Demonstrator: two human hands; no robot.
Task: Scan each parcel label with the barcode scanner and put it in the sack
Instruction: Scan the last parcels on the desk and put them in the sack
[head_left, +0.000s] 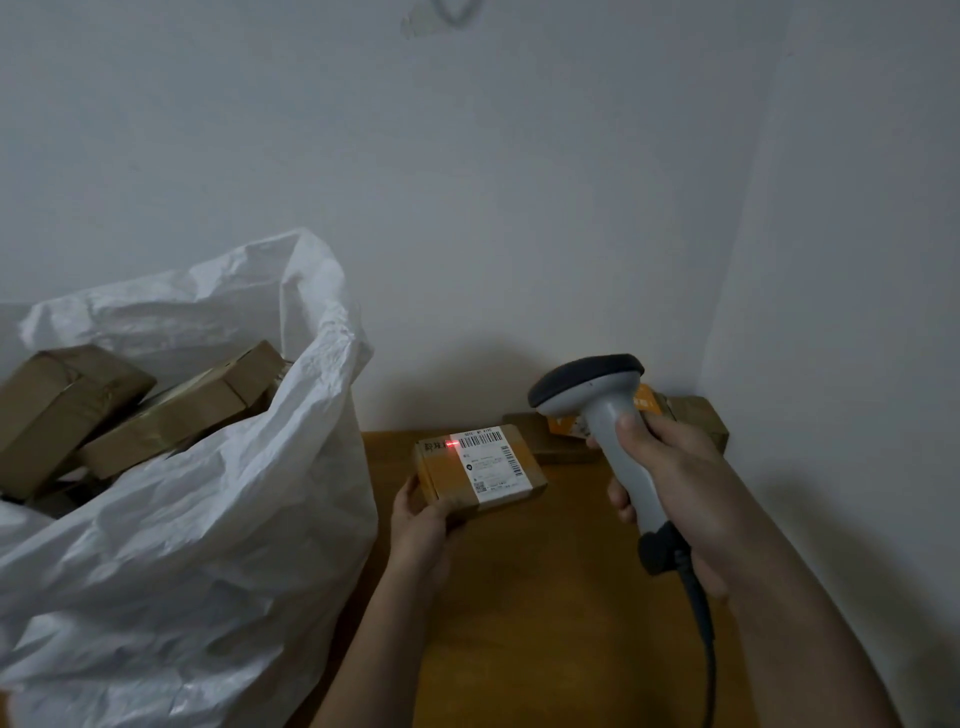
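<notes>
My left hand (421, 525) grips the near left corner of a small brown cardboard parcel (447, 480), held over the wooden table (545, 597). Its white label (491, 460) faces up, and a red scan spot glows at the label's left edge. My right hand (670, 478) grips the handle of a grey barcode scanner (597, 400) with a dark head, raised to the right of the parcel and aimed at it. A large white woven sack (208, 545) stands open on the left with several brown parcels (171, 410) inside.
Two more parcels (696, 415) lie at the back of the table against the wall, partly hidden by the scanner. The scanner's dark cable (701, 634) hangs down over the table's right side. White walls form a corner behind and to the right.
</notes>
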